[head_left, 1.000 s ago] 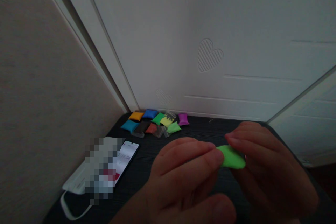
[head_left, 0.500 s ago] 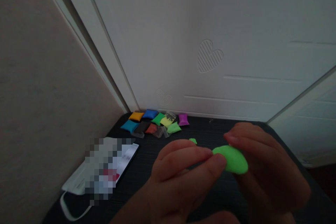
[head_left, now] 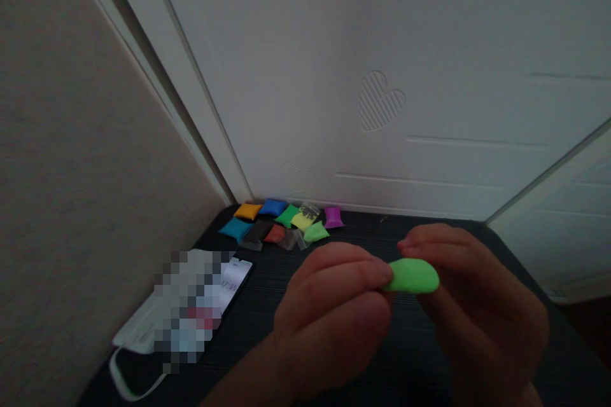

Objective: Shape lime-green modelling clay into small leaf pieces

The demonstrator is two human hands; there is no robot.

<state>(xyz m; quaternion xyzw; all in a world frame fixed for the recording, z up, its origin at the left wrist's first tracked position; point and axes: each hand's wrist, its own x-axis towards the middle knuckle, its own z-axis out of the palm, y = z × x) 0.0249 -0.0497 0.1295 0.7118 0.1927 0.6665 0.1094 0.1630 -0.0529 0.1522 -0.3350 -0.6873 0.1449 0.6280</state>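
Observation:
A bright green lump of modelling clay (head_left: 414,276), smooth, flattened and rounded at its right end, is up in front of me over the table. My left hand (head_left: 334,311) pinches its left end between thumb and bent fingers. Around the other end curves my right hand (head_left: 482,305), its fingertips just above the clay and its thumb just beneath. Part of that contact lies behind the clay.
Small colored clay packets, among them an orange packet (head_left: 247,211), a purple packet (head_left: 333,217) and a light green packet (head_left: 316,231), lie along the back of the dark table (head_left: 372,235). At left are a phone (head_left: 233,283) and a white strap (head_left: 121,378). A white panel (head_left: 296,76) rises behind.
The clay has turned in my fingers, now more level and thinner to the eye. My right hand has shifted slightly left. A small green scrap on the table is now hidden behind my left hand.

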